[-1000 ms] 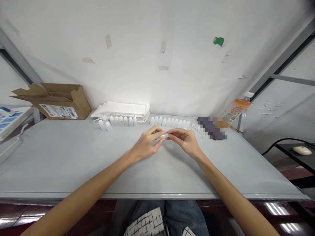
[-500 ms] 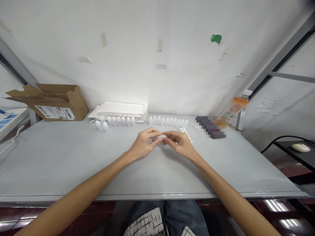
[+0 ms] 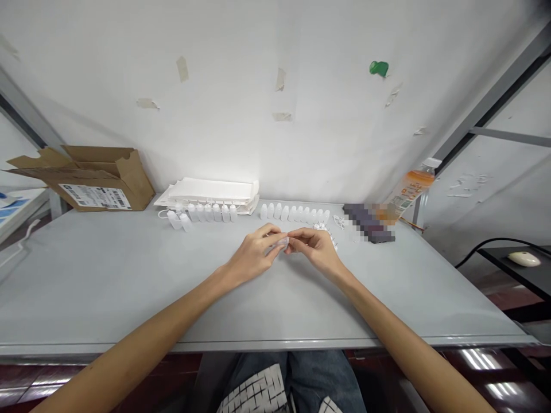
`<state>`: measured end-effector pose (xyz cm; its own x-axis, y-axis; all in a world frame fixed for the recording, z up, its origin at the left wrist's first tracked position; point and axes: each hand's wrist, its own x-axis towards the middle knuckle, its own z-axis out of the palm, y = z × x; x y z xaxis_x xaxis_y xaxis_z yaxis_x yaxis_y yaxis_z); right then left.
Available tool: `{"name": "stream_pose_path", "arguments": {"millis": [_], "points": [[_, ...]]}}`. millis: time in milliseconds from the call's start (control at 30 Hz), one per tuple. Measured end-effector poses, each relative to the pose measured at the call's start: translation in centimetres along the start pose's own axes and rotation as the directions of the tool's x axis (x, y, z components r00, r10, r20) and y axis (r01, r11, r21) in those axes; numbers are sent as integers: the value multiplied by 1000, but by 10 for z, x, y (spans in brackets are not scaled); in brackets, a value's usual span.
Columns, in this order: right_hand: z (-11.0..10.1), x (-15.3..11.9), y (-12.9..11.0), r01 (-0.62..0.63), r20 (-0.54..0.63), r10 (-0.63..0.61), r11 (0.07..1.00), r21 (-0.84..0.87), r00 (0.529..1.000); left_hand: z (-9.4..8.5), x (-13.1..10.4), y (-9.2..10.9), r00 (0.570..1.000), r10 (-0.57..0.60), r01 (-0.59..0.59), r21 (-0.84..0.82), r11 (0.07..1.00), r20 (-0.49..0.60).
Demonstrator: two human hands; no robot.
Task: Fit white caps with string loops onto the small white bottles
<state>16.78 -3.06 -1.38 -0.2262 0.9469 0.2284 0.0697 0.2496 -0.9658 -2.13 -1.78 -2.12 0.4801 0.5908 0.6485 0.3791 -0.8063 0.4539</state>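
Note:
Above the middle of the table (image 3: 275,310), my left hand (image 3: 252,255) pinches a small translucent plastic bottle (image 3: 282,241), mostly covered by the fingers. My right hand (image 3: 317,250) has its thumb and fingers closed at the bottle's right end; the fingers hide what part they grip there. Behind my hands stands a row of small bottles (image 3: 284,213) showing no caps. Further left, another row of small bottles (image 3: 209,213) has narrow white tops, with two more bottles (image 3: 186,222) leaning in front. Small white caps (image 3: 332,236) lie partly hidden behind my right hand.
An open cardboard box (image 3: 103,192) sits at the back left. Beside it lies a stack of white sheets or packets (image 3: 210,188). At the right are a blurred dark item (image 3: 355,215), an orange drink bottle (image 3: 411,186) and, on a separate shelf, a pale mouse (image 3: 524,259).
My left fingers have slid toward the bottle's right end and now cover more of it. My right hand stays at that end, with its fingers slightly shifted.

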Motion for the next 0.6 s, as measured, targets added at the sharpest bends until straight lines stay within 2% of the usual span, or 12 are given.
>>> {"name": "stream_pose_path", "arguments": {"millis": [67, 133, 200, 267, 333, 433, 600], "points": [[-1, 0, 0, 26, -32, -27, 1000, -7, 999, -2, 3, 2, 993, -115, 115, -77, 990, -1], [-1, 1, 0, 51, -64, -53, 998, -30, 997, -4, 6, 3, 969, -246, 244, -150, 958, 2], [-2, 1, 2, 67, -83, -73, 995, -67, 994, -6, 8, 4, 936, -349, 352, -228, 908, 52], [-1, 1, 3, 73, -77, -81, 993, -97, 994, -8, 9, 3, 911, -391, 412, -303, 860, 128], [-1, 0, 3, 68, -45, -73, 991, -115, 996, -9, 9, 2, 910, -383, 415, -345, 842, 161], [0, -1, 1, 64, 7, -63, 989, -134, 998, -10, 9, -1, 930, -342, 368, -342, 865, 136], [-1, -4, -1, 79, 6, -79, 979, -190, 997, -9, 7, -4, 950, -292, 313, -305, 899, 115]]}}
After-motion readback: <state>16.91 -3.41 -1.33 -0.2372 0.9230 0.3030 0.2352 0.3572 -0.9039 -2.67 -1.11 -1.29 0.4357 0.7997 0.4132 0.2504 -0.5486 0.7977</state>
